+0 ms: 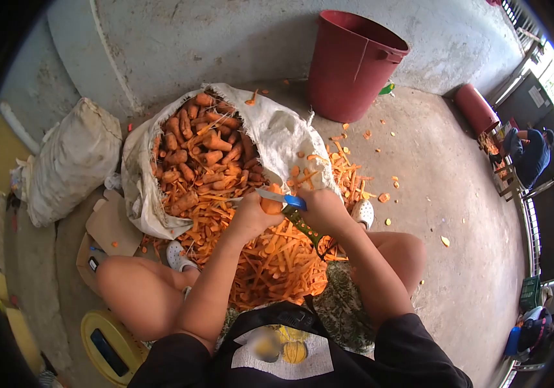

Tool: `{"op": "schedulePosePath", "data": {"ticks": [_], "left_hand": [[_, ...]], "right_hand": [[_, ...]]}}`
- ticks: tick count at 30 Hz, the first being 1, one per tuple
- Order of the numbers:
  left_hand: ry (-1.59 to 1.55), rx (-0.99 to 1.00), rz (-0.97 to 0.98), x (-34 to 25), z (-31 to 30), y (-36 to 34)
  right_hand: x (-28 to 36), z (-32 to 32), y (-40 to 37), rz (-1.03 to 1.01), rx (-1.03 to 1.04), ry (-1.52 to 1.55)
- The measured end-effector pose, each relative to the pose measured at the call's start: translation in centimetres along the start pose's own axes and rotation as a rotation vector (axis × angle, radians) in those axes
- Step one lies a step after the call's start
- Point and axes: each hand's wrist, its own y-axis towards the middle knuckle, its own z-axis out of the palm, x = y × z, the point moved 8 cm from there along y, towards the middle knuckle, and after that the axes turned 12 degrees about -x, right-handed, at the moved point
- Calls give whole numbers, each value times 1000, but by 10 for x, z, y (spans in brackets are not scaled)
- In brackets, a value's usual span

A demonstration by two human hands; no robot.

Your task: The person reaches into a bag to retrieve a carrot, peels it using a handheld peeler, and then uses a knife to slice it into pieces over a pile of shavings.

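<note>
One smooth orange carrot (272, 205) sits clasped in the left hand (255, 216), at the near side of a rumpled white woven sack (282, 132), while the right hand (323, 210) wraps a blue-handled knife (295, 202); whether its blade (268, 194) touches flesh is hard to tell. Shallow strokes angled clear of the holding hand would likely serve best above the heaped, ribbon-thin peelings (277, 268).

Red bin (352, 74), grey wall (225, 39), phone (109, 352) on yellow surface (126, 335)
</note>
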Motion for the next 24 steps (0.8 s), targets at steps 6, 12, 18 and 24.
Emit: {"op": "schedulePosePath", "data": {"ticks": [6,12,18,24], "left_hand": [[-141,134,17,-8,4,-5],[-280,231,-18,-6,12,-8],[-191,241,52,-16,14,-9],[-304,590,249,-85,31,-58]], "right_hand": [[-1,3,-3,-33,4,83],[-8,10,-6,-30,17,43],[-18,19,-2,-15,19,123],[-135,53,11,500,35,26]]}}
